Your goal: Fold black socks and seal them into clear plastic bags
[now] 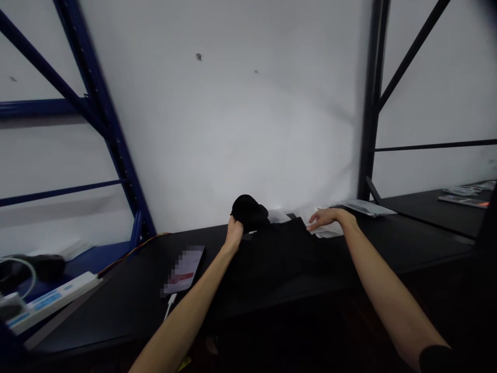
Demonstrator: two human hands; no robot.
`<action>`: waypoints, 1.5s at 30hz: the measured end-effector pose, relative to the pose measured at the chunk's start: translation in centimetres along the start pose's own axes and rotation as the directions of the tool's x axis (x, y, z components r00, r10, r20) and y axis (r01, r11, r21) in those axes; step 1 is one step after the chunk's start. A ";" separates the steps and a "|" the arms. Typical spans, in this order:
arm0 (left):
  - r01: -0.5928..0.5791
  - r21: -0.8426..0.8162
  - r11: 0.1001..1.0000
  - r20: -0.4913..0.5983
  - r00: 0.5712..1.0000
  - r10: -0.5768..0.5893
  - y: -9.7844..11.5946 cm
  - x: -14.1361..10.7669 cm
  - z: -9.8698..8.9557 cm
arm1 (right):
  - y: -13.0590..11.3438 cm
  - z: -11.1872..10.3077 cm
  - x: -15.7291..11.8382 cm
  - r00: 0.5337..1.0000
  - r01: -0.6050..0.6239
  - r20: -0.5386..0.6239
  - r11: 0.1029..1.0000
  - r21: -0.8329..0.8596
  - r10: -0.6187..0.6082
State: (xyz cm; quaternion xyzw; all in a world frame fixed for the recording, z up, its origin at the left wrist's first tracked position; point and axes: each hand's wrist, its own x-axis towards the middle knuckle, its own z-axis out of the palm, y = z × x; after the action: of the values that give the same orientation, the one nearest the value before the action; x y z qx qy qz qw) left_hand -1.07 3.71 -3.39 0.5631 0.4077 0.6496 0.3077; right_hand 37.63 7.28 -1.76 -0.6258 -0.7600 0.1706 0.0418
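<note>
My left hand (234, 234) is closed on a bunched, rounded part of black cloth (248, 210), lifted a little above the table. The rest of the black fabric (279, 248) spreads over the dark tabletop between my arms; what kind of article it is does not show clearly. My right hand (328, 217) reaches to the fabric's far right corner, fingers stretched out and apart, with the fingertips at or just beside its edge. Clear plastic bags (330, 230) lie under and behind that hand. Whether the right fingertips touch the cloth or a bag, I cannot tell.
On the left lies a phone (184, 269) with a white cable (170, 304). A white power strip (58, 300) sits further left near a blue rack post (112, 124). Another plastic packet (367, 207) rests by the black post (370, 129). A white wall stands behind.
</note>
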 end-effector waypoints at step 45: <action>-0.569 0.526 0.632 0.645 0.751 0.139 2.1 -2.2 0.3 | -8.8 0.7 -3.9 0.745 0.667 -0.403 0.592 0.452 -0.532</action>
State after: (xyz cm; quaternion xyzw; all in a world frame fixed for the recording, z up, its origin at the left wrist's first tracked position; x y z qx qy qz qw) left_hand -0.23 0.93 -2.62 0.8682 0.3892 0.3060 0.0345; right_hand 30.05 2.04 0.93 -0.3032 -0.8288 0.2929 0.3679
